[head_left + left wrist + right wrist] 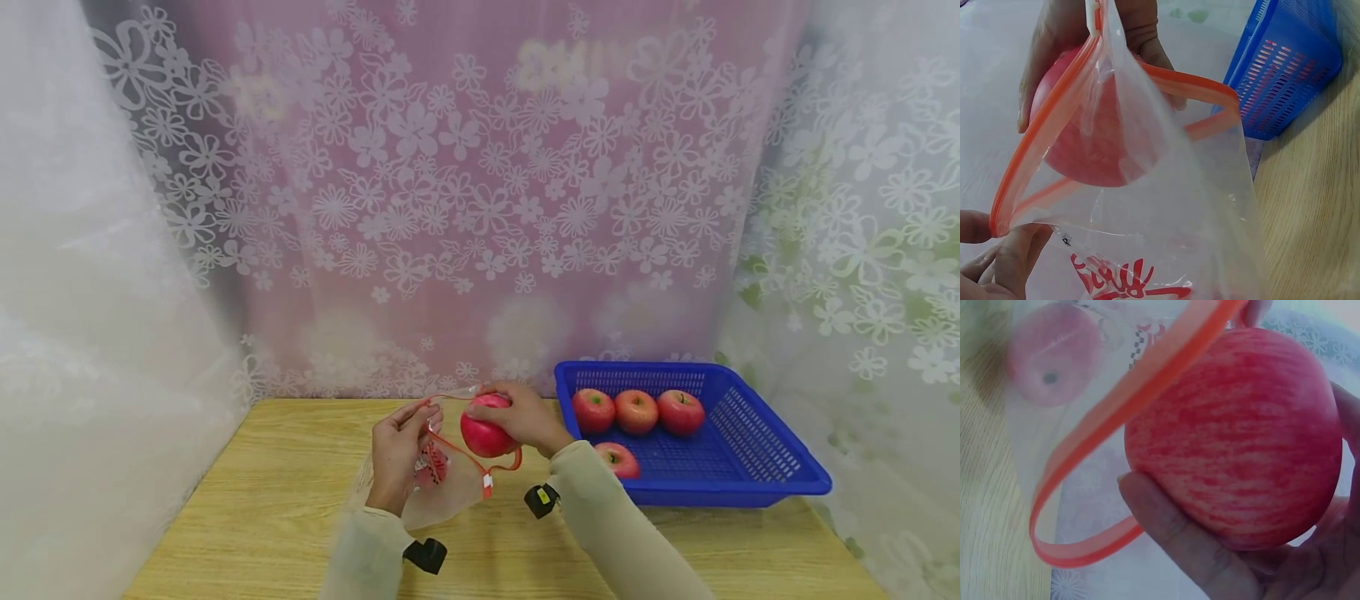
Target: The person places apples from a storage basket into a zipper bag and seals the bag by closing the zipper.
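My right hand (523, 414) grips a red apple (486, 427) at the mouth of a clear zip bag (446, 500). The bag's orange zip edge (1110, 403) stands spread apart around the apple. With thumb and fingers my left hand (399, 450) pinches the orange edge at the left side of the mouth. Red lettering (1116, 278) is printed on the bag's front. Inside the bag, another apple (1055, 355) shows through the plastic in the right wrist view. A white slider (487, 481) sits on the zip.
A blue plastic basket (750, 487) stands at the right of the wooden table (247, 500). Several apples, such as the middle one (636, 412), lie in its left part. Flowered curtains (480, 208) hang behind and at both sides.
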The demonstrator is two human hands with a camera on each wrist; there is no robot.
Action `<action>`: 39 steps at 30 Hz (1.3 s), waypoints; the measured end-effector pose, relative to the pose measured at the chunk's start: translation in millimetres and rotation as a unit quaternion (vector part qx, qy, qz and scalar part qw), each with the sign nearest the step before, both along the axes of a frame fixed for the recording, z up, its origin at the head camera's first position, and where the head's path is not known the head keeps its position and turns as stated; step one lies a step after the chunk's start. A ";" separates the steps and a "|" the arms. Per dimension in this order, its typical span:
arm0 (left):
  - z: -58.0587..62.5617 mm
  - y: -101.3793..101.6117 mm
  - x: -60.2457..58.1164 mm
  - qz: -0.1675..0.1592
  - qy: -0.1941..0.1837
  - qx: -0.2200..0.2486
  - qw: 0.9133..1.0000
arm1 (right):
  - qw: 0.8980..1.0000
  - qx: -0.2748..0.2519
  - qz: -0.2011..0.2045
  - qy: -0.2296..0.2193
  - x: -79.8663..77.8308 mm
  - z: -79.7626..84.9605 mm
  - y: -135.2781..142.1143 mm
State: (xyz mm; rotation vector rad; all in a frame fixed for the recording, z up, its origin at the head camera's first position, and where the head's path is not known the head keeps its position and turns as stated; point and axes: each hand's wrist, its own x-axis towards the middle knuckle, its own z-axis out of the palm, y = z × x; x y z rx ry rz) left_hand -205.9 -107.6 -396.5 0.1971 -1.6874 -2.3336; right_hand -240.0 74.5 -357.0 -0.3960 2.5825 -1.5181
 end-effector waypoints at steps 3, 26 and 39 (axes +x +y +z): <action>0.2 0.8 -0.8 -0.003 -0.002 -0.001 1.000 | 1.000 0.016 -0.006 0.020 -0.3 -1.0 -0.9; 1.8 5.6 -4.5 0.000 0.001 -0.023 1.000 | 0.994 0.089 -0.035 0.062 -2.0 -6.3 0.3; 1.8 5.1 -5.6 0.006 -0.008 -0.032 0.999 | 0.993 0.095 -0.016 0.072 -3.6 -6.8 -5.0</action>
